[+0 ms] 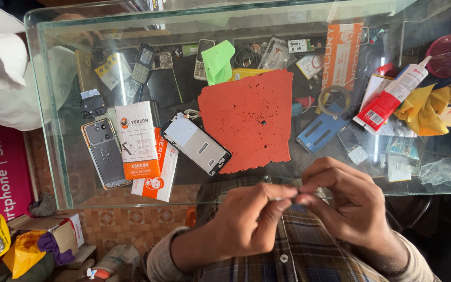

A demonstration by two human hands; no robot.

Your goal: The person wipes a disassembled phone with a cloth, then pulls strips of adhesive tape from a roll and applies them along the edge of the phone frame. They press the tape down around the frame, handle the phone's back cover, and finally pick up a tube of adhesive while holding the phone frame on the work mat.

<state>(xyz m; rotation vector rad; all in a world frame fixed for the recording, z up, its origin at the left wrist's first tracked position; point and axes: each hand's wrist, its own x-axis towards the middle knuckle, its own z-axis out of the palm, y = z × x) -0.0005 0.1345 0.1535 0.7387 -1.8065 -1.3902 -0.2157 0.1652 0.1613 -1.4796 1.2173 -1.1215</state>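
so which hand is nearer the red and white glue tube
Right. The right hand sits below and slightly left of the glue tube, at the glass counter's near edge. The left hand is farther left, fingertips meeting the right's.

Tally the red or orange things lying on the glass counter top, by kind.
Red mat: 1
Orange-and-white boxes: 2
Orange-and-white strip package: 1
Red-and-white glue tube: 1
Total: 5
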